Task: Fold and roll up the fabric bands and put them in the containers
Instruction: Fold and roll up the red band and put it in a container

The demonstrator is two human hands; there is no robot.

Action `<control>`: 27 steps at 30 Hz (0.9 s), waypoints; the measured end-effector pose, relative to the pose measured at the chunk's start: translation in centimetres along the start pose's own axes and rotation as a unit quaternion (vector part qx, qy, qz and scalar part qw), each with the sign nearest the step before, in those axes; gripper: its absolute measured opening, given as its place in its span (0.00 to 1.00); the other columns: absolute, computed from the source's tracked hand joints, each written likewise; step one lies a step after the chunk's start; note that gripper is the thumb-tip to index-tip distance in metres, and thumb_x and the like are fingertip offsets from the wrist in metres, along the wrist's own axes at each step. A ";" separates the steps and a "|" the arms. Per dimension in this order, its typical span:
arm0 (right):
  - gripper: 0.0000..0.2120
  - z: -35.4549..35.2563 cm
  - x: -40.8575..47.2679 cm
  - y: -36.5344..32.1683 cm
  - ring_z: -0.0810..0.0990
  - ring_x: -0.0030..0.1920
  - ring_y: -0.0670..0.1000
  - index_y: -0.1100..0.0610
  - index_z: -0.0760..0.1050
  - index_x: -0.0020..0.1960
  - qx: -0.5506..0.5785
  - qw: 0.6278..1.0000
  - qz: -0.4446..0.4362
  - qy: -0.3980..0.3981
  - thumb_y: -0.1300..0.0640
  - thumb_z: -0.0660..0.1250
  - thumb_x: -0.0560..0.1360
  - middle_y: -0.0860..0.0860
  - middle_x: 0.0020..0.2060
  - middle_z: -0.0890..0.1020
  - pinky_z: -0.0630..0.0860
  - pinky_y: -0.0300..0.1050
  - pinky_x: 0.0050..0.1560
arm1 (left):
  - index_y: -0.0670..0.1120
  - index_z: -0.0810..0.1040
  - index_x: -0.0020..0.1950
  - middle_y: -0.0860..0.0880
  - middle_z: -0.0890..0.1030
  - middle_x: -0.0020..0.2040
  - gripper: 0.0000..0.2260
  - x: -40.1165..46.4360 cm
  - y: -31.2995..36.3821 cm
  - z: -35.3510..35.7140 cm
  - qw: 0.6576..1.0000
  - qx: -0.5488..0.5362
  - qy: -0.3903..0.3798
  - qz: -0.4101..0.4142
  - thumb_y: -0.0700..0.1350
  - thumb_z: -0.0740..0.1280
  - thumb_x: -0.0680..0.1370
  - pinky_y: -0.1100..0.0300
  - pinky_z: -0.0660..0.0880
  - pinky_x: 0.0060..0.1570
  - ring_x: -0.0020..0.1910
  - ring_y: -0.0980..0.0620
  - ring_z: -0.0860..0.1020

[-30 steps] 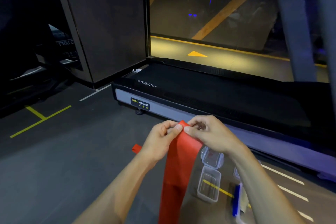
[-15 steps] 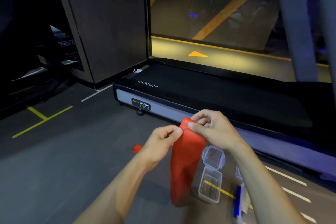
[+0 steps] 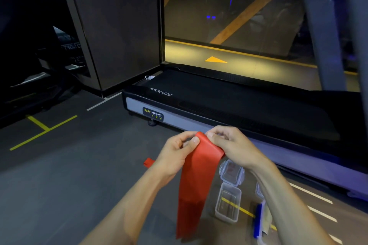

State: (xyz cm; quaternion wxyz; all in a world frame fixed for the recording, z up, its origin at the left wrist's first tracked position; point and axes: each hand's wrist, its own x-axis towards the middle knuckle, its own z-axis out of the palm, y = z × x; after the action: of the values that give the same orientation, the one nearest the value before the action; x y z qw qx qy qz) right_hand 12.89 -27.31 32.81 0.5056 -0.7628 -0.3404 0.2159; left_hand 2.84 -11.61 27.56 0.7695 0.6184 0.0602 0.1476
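A red fabric band (image 3: 196, 177) hangs doubled over in front of me, its lower end reaching down to about floor level. My left hand (image 3: 175, 155) pinches its top fold from the left with thumb and fingers. My right hand (image 3: 231, 145) pinches the same top edge from the right. Below on the floor stands an open clear plastic container (image 3: 228, 203) with its hinged lid (image 3: 232, 171) laid back. Another piece of red band (image 3: 148, 162) lies on the floor behind my left wrist, mostly hidden.
A treadmill (image 3: 229, 105) with a grey side rail runs across just beyond my hands. Right of the clear container, a second container with a blue clip (image 3: 258, 219) is partly hidden by my right forearm. Yellow and white lines mark the dark floor.
The band's hanging part is shorter than a second ago, its lower end now in view. Both hands have stayed at the top fold, shifting their pinch slightly.
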 end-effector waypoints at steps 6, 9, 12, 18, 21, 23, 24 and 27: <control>0.07 0.1 -0.4 0.0 0.84 0.48 0.54 0.52 0.84 0.52 -0.037 0.998 -0.036 -0.033 0.50 0.70 0.81 0.54 0.48 0.87 0.78 0.57 0.57 | 0.38 0.80 0.54 0.49 0.83 0.35 0.07 0.0 -0.1 0.2 0.998 0.033 0.041 0.019 0.41 0.67 0.82 0.65 0.75 0.34 0.32 0.58 0.79; 0.05 0.0 -0.3 -0.1 0.84 0.49 0.62 0.51 0.85 0.51 -0.045 0.998 -0.049 -0.011 0.52 0.72 0.79 0.55 0.45 0.87 0.79 0.62 0.54 | 0.39 0.80 0.55 0.44 0.84 0.39 0.08 -0.1 0.1 0.2 0.999 0.018 0.029 0.018 0.43 0.69 0.81 0.63 0.77 0.37 0.36 0.54 0.81; 0.06 0.0 -0.2 -0.2 0.84 0.44 0.66 0.52 0.85 0.49 -0.017 0.999 -0.043 0.026 0.50 0.73 0.77 0.57 0.43 0.87 0.80 0.64 0.47 | 0.38 0.80 0.59 0.31 0.83 0.47 0.12 -0.2 -0.1 -0.2 0.999 0.022 -0.004 0.028 0.44 0.71 0.80 0.55 0.79 0.48 0.45 0.44 0.81; 0.03 -0.6 0.1 0.4 0.79 0.34 0.48 0.52 0.85 0.47 -0.035 0.996 -0.042 0.073 0.52 0.75 0.76 0.51 0.38 0.84 0.76 0.51 0.38 | 0.35 0.81 0.54 0.44 0.85 0.44 0.08 -0.4 -0.2 -0.5 0.997 0.066 -0.020 0.028 0.38 0.64 0.83 0.62 0.79 0.46 0.42 0.53 0.82; 0.03 -0.6 0.1 0.3 0.79 0.33 0.44 0.52 0.85 0.48 -0.038 0.996 -0.037 0.079 0.53 0.75 0.76 0.48 0.36 0.83 0.75 0.45 0.37 | 0.38 0.82 0.52 0.47 0.85 0.42 0.08 -0.4 -0.2 -0.4 0.998 0.053 -0.021 0.017 0.39 0.64 0.83 0.62 0.78 0.45 0.41 0.55 0.81; 0.04 -0.6 0.2 0.4 0.78 0.34 0.43 0.52 0.84 0.49 -0.043 0.995 -0.037 0.084 0.53 0.76 0.76 0.49 0.39 0.84 0.75 0.44 0.40 | 0.40 0.83 0.51 0.47 0.85 0.42 0.08 -0.3 -0.2 -0.2 0.999 0.043 -0.018 0.012 0.39 0.64 0.83 0.62 0.78 0.45 0.41 0.54 0.81; 0.04 -0.5 0.3 0.5 0.79 0.35 0.44 0.53 0.84 0.49 -0.043 0.995 -0.037 0.086 0.53 0.76 0.76 0.51 0.41 0.85 0.76 0.44 0.41 | 0.41 0.83 0.50 0.48 0.84 0.41 0.08 -0.2 -0.2 -0.1 0.999 0.041 -0.014 0.010 0.39 0.64 0.83 0.62 0.77 0.45 0.40 0.55 0.80; 0.07 -0.3 0.5 0.6 0.80 0.37 0.48 0.53 0.82 0.52 -0.029 0.995 -0.031 0.091 0.53 0.75 0.76 0.56 0.42 0.85 0.77 0.48 0.43 | 0.43 0.82 0.46 0.51 0.82 0.37 0.10 0.0 -0.3 0.1 0.999 0.044 0.005 0.004 0.39 0.63 0.84 0.65 0.74 0.41 0.37 0.58 0.77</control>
State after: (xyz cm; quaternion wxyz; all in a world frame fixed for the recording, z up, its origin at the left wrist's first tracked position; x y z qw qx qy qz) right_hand 13.61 -27.30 32.40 0.5182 -0.7828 -0.3232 0.1196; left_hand 2.92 -11.71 27.27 0.7407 0.6511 0.0678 0.1511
